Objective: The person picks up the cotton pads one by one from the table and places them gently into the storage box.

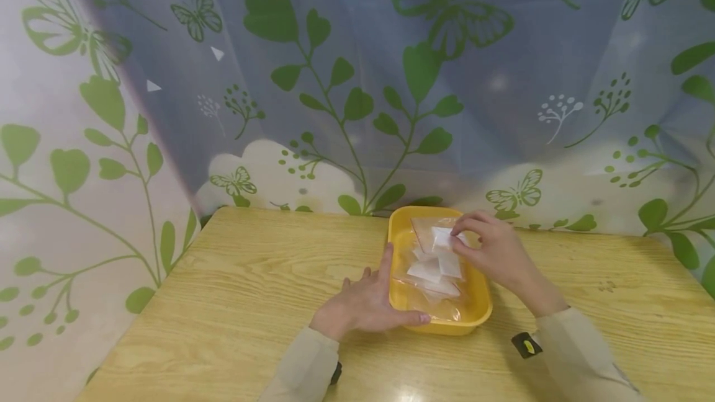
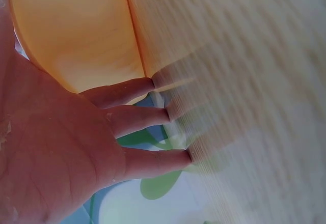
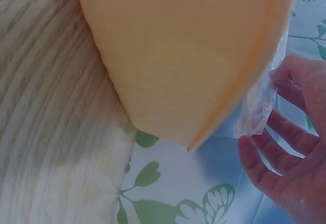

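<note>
A yellow plastic basket (image 1: 483, 312) stands on the wooden table and holds several clear zip bags (image 1: 436, 284) with white pieces in them. My right hand (image 1: 497, 250) is over the basket's far right side, pinching a clear zip bag (image 3: 260, 104) between thumb and fingertips. A white piece (image 1: 441, 237) shows inside that bag in the head view. My left hand (image 1: 365, 303) rests spread against the basket's left side, its thumb over the near rim. In the left wrist view, its straight fingers (image 2: 147, 119) touch the table. The exact contents of the bags are too small to tell.
The wooden table (image 1: 268, 265) extends left and right of the basket. Behind it hangs a blue and white cloth (image 1: 346, 30) with green leaves and butterflies, close to the basket's far end. A black strap piece (image 1: 527, 345) sits by the right sleeve.
</note>
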Demonstrator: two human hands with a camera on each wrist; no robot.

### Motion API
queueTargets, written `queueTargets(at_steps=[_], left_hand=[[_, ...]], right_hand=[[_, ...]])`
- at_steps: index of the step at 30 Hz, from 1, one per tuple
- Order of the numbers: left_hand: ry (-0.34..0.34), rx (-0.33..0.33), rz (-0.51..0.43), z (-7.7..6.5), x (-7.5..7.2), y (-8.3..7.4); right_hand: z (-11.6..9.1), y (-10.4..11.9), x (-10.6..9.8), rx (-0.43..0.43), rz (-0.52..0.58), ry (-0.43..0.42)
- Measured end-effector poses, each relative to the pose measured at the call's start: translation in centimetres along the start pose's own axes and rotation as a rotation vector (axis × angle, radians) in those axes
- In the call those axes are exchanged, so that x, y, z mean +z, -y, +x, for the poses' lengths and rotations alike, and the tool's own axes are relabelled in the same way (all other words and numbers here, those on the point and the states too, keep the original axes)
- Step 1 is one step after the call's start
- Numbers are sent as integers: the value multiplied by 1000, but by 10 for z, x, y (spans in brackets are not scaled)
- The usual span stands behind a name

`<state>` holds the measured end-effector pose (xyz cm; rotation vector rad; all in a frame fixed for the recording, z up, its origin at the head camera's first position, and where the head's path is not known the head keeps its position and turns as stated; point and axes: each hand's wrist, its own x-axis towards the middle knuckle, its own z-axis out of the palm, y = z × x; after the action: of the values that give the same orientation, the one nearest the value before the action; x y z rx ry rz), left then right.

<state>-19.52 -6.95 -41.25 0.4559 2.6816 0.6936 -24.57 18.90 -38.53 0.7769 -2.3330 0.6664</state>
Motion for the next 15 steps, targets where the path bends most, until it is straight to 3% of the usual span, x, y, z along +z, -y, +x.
queueTargets(at_steps=[10, 15], left_hand=[[1, 3, 10, 0, 0, 1], [6, 0, 8, 0, 0, 1]], right_hand=[[7, 3, 12, -7, 1, 11], [10, 2, 17, 32, -11, 46]])
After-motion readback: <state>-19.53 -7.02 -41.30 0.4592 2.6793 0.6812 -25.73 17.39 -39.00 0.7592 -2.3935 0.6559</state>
